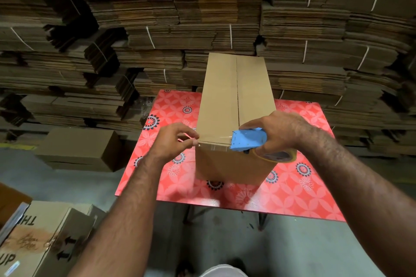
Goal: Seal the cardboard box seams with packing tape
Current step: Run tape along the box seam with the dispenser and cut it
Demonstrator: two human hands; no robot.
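A tall box [234,105] stands at the middle of a red patterned table [292,189]. Its top is long and narrow, with the long axis running from 6 o'clock, the near end, to 12 o'clock, the far end. The two top flaps are closed and meet in a centre seam [237,87] that follows this same axis; the seam shows as a bare dark line over most of its length.

Clear tape [212,139] stretches across the near edge of the top, running 9 to 3 o'clock, at right angles to the seam. It folds down a little onto the near face.

The left hand [174,141] is at the box's near corner at 9 o'clock. Thumb and forefinger pinch the free end of the tape just at that corner; the other fingers are loosely curled.

The right hand [278,130] is at the 3 o'clock side of the same edge, wrapped around a blue dispenser [247,139]. The dispenser's nose points toward 9 o'clock and touches the near edge just right of the seam. Its roll [275,155] hangs below the hand against the near face, the core facing 6 o'clock.

At 12 o'clock, behind the table, rise stacks [202,18] of flattened cartons tied with white straps. At 9 o'clock a closed carton [78,148] sits on the grey floor [216,243]. At 7 o'clock lies a printed carton [45,238] with arrows and the letters "UP".
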